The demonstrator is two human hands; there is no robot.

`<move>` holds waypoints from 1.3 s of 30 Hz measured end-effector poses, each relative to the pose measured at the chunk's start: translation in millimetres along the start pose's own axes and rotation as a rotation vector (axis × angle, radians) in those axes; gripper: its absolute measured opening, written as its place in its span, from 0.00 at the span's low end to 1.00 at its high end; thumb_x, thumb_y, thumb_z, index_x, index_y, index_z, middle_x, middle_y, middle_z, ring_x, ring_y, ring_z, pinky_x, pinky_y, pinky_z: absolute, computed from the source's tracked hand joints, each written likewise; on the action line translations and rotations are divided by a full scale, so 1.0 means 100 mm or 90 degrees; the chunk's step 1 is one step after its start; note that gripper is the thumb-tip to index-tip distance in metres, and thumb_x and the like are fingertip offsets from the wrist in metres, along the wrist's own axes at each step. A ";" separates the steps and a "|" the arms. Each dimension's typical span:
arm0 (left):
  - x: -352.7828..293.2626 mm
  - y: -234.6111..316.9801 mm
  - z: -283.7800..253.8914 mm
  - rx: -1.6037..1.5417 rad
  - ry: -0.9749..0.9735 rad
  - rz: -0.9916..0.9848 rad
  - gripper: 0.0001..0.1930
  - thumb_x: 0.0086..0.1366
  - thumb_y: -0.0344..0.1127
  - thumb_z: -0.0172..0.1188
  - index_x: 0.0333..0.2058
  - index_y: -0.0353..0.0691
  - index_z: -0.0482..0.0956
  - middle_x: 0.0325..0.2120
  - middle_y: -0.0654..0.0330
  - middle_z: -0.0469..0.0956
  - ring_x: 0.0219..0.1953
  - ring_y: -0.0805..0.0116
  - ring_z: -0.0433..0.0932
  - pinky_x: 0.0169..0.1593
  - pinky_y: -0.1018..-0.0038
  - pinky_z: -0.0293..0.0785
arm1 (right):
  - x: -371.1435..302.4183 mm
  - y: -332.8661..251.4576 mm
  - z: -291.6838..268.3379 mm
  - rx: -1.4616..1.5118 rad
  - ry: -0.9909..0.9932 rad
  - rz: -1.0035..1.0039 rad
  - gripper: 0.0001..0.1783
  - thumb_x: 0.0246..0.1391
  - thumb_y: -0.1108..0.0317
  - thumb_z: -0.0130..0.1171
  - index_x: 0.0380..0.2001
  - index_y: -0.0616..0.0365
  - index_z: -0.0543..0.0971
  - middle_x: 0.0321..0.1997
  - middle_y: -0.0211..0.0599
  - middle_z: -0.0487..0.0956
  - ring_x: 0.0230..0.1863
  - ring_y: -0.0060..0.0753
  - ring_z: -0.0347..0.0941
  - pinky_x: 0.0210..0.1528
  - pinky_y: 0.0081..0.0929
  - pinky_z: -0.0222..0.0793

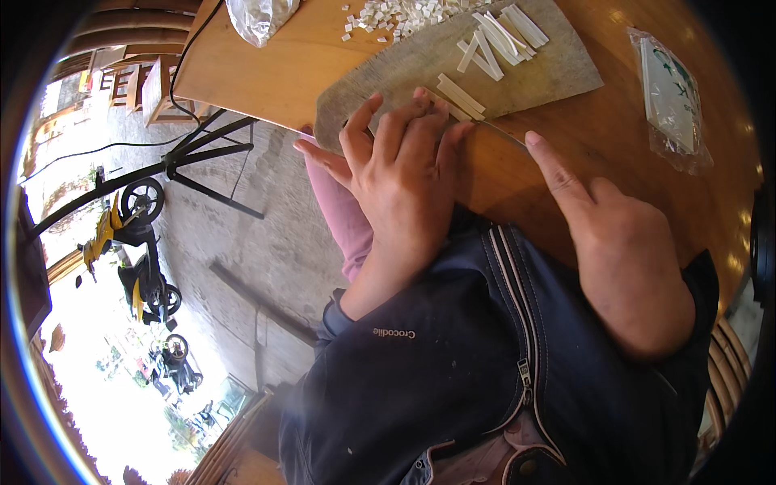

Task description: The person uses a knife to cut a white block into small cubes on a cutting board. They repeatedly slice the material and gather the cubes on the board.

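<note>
My left hand is over the near edge of a worn grey board, its fingers bent and spread apart. Its fingertips are close to a few pale, flat strips; whatever lies under the palm is hidden. My right hand is closed, with the index finger stretched along a thin knife. Only a narrow piece of blade shows between the two hands, and the handle is hidden in the fist. More pale strips lie loosely piled on the far part of the board.
Small white cut pieces are heaped beyond the board. A clear plastic bag sits at the far left of the wooden table, and a clear packet at the right. Left of the table are a black metal stand, cables and parked motorbikes.
</note>
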State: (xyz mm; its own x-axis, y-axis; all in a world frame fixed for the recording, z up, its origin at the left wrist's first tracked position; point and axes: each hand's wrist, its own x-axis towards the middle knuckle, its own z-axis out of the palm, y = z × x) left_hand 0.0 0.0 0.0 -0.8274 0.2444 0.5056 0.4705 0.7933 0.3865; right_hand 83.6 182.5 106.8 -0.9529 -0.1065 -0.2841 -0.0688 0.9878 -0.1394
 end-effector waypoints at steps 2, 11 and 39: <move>0.01 -0.02 0.00 -0.015 0.004 0.003 0.14 0.55 0.43 0.75 0.40 0.52 0.88 0.42 0.72 0.83 0.59 0.54 0.74 0.73 0.36 0.32 | 0.01 0.12 0.01 0.040 0.032 -0.036 0.42 0.54 0.81 0.57 0.72 0.40 0.67 0.24 0.44 0.70 0.24 0.42 0.73 0.31 0.39 0.73; 0.07 -0.02 -0.12 -0.043 -0.010 -0.026 0.14 0.57 0.42 0.74 0.41 0.51 0.84 0.45 0.63 0.79 0.57 0.53 0.72 0.73 0.38 0.36 | 0.18 0.12 0.06 0.186 0.138 -0.080 0.41 0.55 0.82 0.56 0.72 0.42 0.67 0.25 0.45 0.72 0.25 0.44 0.73 0.33 0.43 0.72; 0.40 0.13 -0.07 0.030 -0.061 -0.040 0.08 0.55 0.37 0.74 0.34 0.50 0.86 0.33 0.65 0.78 0.46 0.55 0.73 0.62 0.53 0.61 | 0.50 0.26 0.10 0.270 0.164 -0.077 0.32 0.59 0.87 0.52 0.66 0.56 0.75 0.59 0.51 0.81 0.35 0.31 0.81 0.43 0.25 0.76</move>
State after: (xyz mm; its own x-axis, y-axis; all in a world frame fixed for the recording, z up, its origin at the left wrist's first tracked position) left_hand -24.8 15.9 30.2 -0.8816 0.2436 0.4042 0.4033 0.8337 0.3772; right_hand 37.5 201.2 79.2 -0.9912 -0.1326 -0.0059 -0.1080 0.8316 -0.5447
